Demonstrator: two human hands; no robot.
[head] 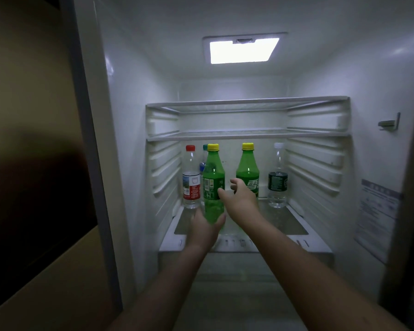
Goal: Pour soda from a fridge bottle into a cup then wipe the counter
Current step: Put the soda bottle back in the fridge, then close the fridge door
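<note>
Head view: inside the lit fridge, the left hand [204,226] cups the base of a green soda bottle [213,185] while the right hand [240,199], fingers spread and unclenched just beside it, steadies it for lifting out.

A domestic kitchen setting is suggested, though only a small part of it is shown. The view is filled by the open interior of a household fridge [249,91], lit by a ceiling lamp [243,50] and fitted with white-framed glass shelves [246,134] and moulded side rails. A few drink bottles are stood on the lowest shelf: two green soda bottles [247,170] with yellow caps and clear water bottles [191,180]. A printed information sticker [378,218] is fixed to the right inner wall. Beige cabinet panels [29,91] are seen at the left, beside the fridge.
</note>
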